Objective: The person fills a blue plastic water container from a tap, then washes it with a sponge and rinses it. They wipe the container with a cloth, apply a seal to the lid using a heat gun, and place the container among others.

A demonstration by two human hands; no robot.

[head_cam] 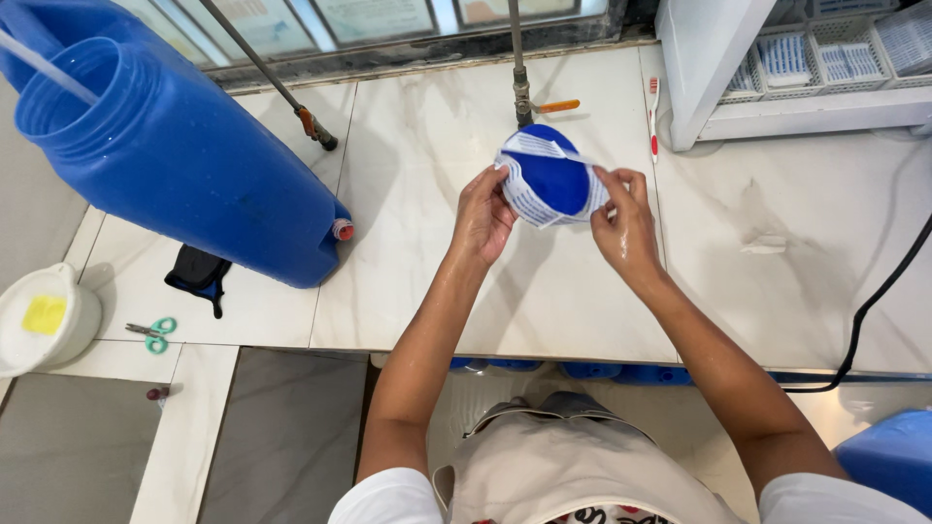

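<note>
Both hands pinch the round blue cap with its white printed sleeve (550, 178) above the counter (582, 301); left hand (482, 215) clamps its left edge, right hand (621, 218) its right, cap squarely between them.

White marble counter (408, 175) — window (369, 19) behind, grey floor (291, 427).

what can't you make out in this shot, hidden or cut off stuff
- Head view: the round blue cap has its edges covered by the left hand and right hand.
- The blue water jug is cut off by the top-left edge.
- The print on the cap's white label is too small to read.
- Blue things under the counter are hidden by its edge.
</note>
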